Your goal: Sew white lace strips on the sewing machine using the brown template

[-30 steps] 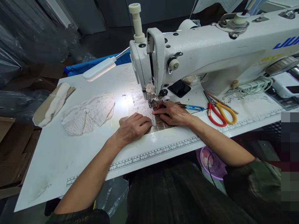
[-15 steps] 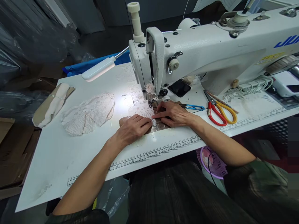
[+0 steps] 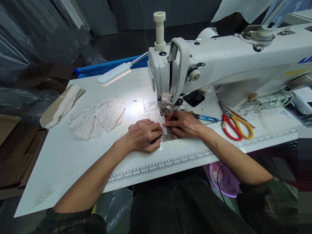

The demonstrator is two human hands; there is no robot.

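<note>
A strip of white lace (image 3: 149,112) lies under the needle area of the white sewing machine (image 3: 168,73), partly over a brownish plate in the table. My left hand (image 3: 145,135) is closed at the lace's near left edge, its fingers curled and the tips partly hidden. From the other side, my right hand (image 3: 186,125) holds the lace close to the presser foot (image 3: 163,112), with the index finger reaching left onto it. The fingers of both hands nearly meet. A pale fabric flower (image 3: 166,97) sits on the machine head just above the needle.
Red-and-yellow-handled scissors (image 3: 235,125) and blue thread snips (image 3: 207,118) lie right of my right hand. A gathered lace piece (image 3: 98,118) and a tied white roll (image 3: 64,105) rest left. A lamp (image 3: 115,74) hangs over the table; a purple basket (image 3: 225,182) stands below its edge.
The whole view has shifted, so the machine and table appear farther right and slightly lower. My left hand has curled more and its wrist is raised; my right hand stays by the presser foot.
</note>
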